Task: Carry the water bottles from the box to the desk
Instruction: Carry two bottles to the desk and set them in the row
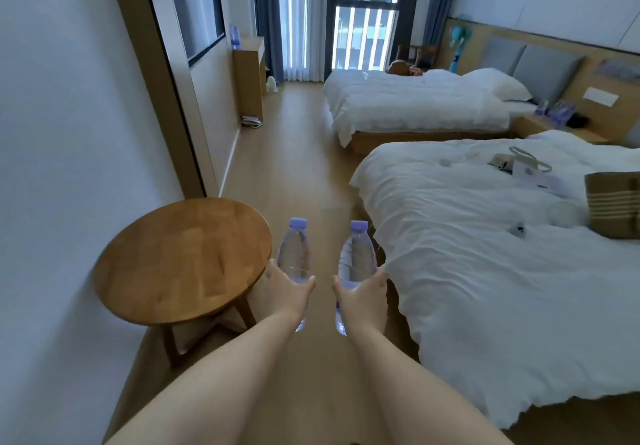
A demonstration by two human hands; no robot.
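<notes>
Between the round table (180, 261) and near bed (502, 271), each hand, left (285, 290) and right (362, 294), gripped a bottle (left bottle (293, 254), right bottle (356, 257)), the far desk (247, 74) apparently unreached.

Soft daylight from far window (363, 19), blown-out glare there; wide-angle bending at edges, slight blur.

The two bottles (293, 257) (356, 259) are clear with lilac caps. The round table (180, 261) is warm brown wood, the floor (298, 154) a paler tan. Both beds (485, 237) (408, 102) wear plain white covers. The curtains (268, 15) are grey-blue. The bag (613, 204) is tan with cream stripes.
</notes>
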